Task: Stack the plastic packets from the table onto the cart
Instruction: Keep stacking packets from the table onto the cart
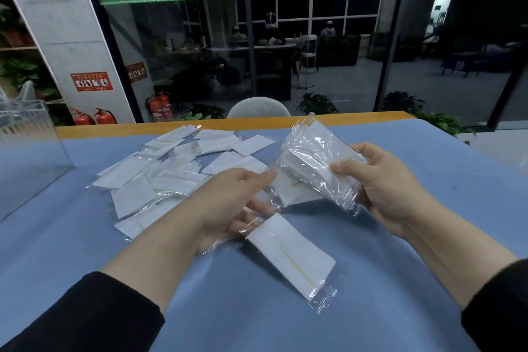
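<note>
The right hand (385, 186) grips a bundle of packets (317, 163), thumb on top and fingers curled underneath, holding it tilted above the middle of the table (428, 151). The left hand (237, 203) pinches another packet (285, 191) by its near end, thumb over the clear wrapper and fingers below, its far end touching the underside of the bundle. One more packet (291, 251) lies flat just beside the left hand, towards the near edge. A loose heap of packets (171, 177) is spread over the left half of the table, reaching towards the far edge.

The step in hand looks like gathering singles into the bundle. To do it well, the left hand should slide its packet in flush with the others, edges squared, while the right thumb lifts only briefly; the slick wrappers will likely fan out if the grip loosens. No cart can be made out with certainty; a clear box (28, 134) stands at the left edge.
</note>
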`<state>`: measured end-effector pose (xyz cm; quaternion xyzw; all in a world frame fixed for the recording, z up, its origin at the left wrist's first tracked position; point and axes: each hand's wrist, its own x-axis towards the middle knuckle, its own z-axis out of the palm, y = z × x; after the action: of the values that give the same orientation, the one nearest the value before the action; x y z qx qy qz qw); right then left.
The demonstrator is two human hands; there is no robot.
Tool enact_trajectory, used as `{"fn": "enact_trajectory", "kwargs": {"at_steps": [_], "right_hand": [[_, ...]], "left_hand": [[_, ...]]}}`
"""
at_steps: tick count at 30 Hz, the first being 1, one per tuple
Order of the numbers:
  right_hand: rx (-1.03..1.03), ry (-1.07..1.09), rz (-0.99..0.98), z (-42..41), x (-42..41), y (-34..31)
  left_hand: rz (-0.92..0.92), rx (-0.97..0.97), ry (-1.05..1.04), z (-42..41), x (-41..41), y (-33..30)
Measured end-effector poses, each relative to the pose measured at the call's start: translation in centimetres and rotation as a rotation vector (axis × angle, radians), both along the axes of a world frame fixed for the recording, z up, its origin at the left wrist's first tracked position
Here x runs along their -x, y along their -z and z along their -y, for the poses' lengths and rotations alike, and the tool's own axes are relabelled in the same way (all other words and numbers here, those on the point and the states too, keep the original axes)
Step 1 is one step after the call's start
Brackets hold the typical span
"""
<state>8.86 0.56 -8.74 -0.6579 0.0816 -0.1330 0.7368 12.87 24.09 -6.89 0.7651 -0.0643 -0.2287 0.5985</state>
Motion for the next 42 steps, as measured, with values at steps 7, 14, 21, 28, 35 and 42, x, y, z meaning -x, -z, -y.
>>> {"fn": "enact_trajectory", "kwargs": {"at_steps": [7,14,21,28,35,42], "right_hand": [[0.061,0.118,-0.01,0.5,-0.4,0.4],[0.161,0.12,0.03,0.4,0.1,0.2],[0.44,-0.175,0.036,-0.2,1.2,-0.1],[0.584,-0.335,0.015,0.1,1.5,-0.1],[0.906,-0.27,0.048,-0.3,1.4,-0.3],[1.047,-0.349,0.073,-0.6,1.9,-0.8]], "left_hand": [[0.253,-0.323,0.213,0.2,0.7,0.6],[0.415,0.241,-0.069,0.4,0.0,-0.1],[0.605,0.15,-0.298,1.3,-0.3,1.4],[0.611,0.021,-0.118,2.7,0.0,2.8],[0.721,0.088,-0.123,3.4,0.8,2.7],[0.747,0.176,-0.27,3.5,1.6,2.2]]}}
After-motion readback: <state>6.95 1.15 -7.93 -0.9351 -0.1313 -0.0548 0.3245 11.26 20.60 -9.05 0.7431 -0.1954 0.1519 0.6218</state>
